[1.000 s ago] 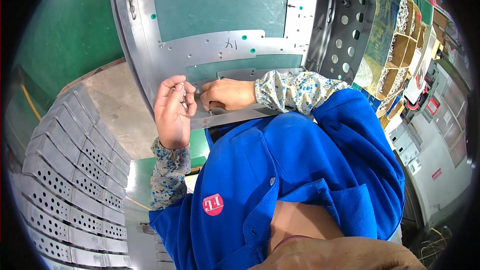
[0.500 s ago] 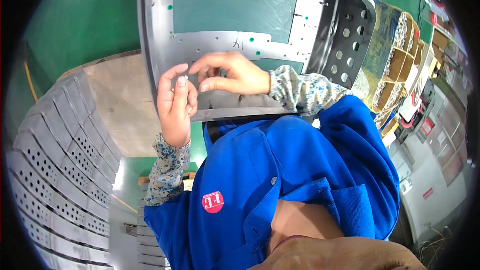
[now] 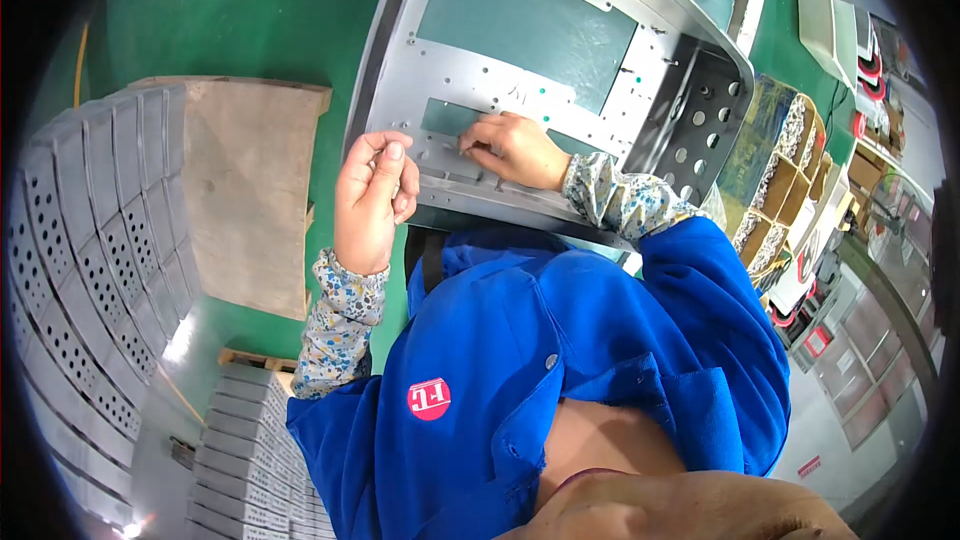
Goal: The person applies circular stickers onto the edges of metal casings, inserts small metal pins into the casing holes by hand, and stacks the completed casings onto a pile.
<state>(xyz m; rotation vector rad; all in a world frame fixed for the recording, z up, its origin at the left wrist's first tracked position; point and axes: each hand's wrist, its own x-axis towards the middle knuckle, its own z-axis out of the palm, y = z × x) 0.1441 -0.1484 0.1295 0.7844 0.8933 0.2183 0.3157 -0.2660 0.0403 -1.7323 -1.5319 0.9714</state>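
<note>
A large grey metal housing [image 3: 400,80] lies in front of me, with rectangular openings, small holes, upright studs and green dots on its flat face. My right hand [image 3: 522,152] is over its near part, thumb and fingers pinched together and pointing left. Whatever those fingertips hold is too small or hidden to name. My left hand [image 3: 370,202] is raised by the housing's near left corner, its thumb pressed to the curled index finger and the other fingers bent. A tiny pale bit shows at the left thumb tip, but its kind cannot be made out.
On the right stands a compartmented tray [image 3: 778,202] filled with many small metal pieces. Stacked grey perforated metal parts [image 3: 90,270] line the left, beside a brown board [image 3: 245,190] on a pallet. More stacked grey parts [image 3: 245,450] are at lower left, over green floor [image 3: 230,10].
My right hand has moved away from my left hand, rightward over the housing, and its fingers have closed into a pinch. The left hand stays raised. The housing appears turned in the view.
</note>
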